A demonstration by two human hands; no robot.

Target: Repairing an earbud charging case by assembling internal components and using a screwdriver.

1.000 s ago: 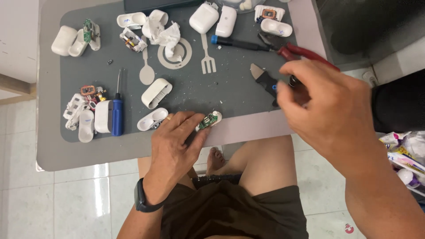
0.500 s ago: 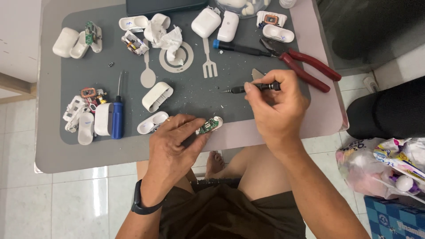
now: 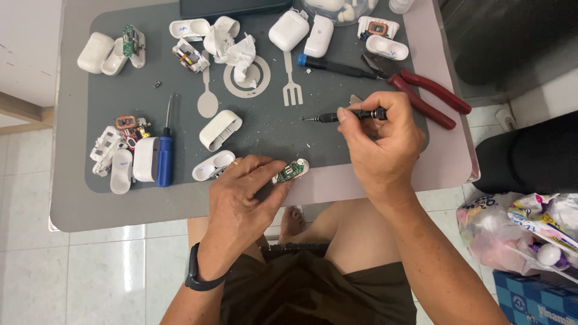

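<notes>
The left hand [image 3: 244,198] pinches a small white earbud-case part carrying a green circuit board [image 3: 291,171] at the near edge of the grey mat [image 3: 271,126], thumb and fingertips closed around it so the board faces up. The right hand [image 3: 382,144] grips a slim black precision screwdriver [image 3: 343,116], fingers curled tight on its handle. The driver's long axis runs roughly from 3 toward 9 o'clock, its tip pointing left over the mat. The circuit board lies at about 7 o'clock from that tip, near but apart, and sits nearer the left hand, which is touching it. At 9 o'clock from the left hand rests a blue-handled screwdriver [image 3: 164,157]; red-handled pliers [image 3: 427,96] lie at 1 o'clock from the right hand.
</notes>
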